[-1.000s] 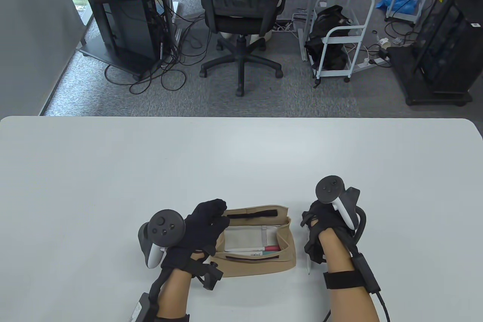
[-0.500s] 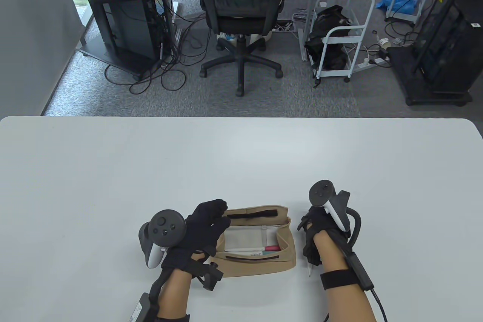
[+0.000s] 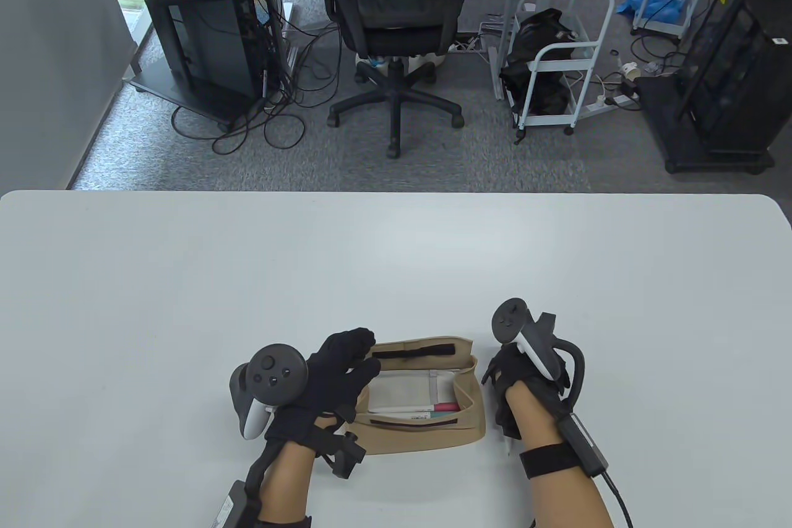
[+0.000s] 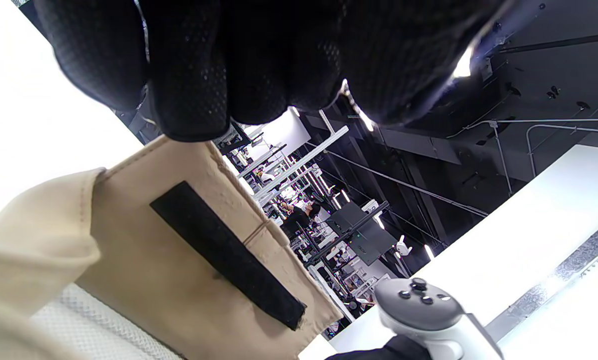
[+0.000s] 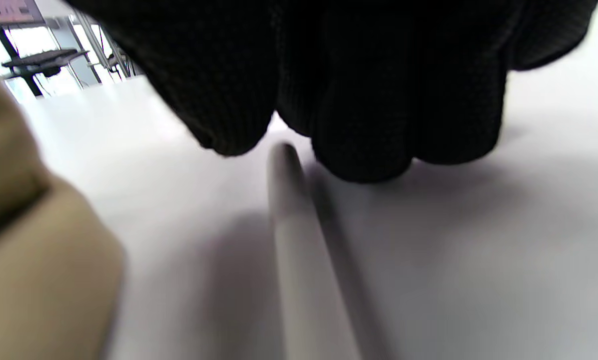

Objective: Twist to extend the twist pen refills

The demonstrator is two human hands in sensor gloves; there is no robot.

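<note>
An open tan pencil case (image 3: 421, 432) lies near the table's front edge; it also shows in the left wrist view (image 4: 178, 280). It holds a mesh pocket and a few pens, one red and teal (image 3: 444, 408). My left hand (image 3: 346, 361) rests its fingers on the case's left end and back flap (image 4: 203, 100). A pale grey pen (image 3: 510, 446) lies on the table just right of the case. My right hand (image 3: 516, 376) hovers low over it. In the right wrist view the thumb and fingertips (image 5: 288, 135) curl down on either side of the pen's (image 5: 304, 280) far end; whether they grip it is unclear.
The white table (image 3: 396, 255) stretches wide beyond the case. Its far edge runs across the middle of the table view. An office chair (image 3: 396, 26), a cart and cables stand on the floor behind it.
My right hand has moved left, closer to the case, and lowered over the pen. The pen, the case and my left hand have stayed put.
</note>
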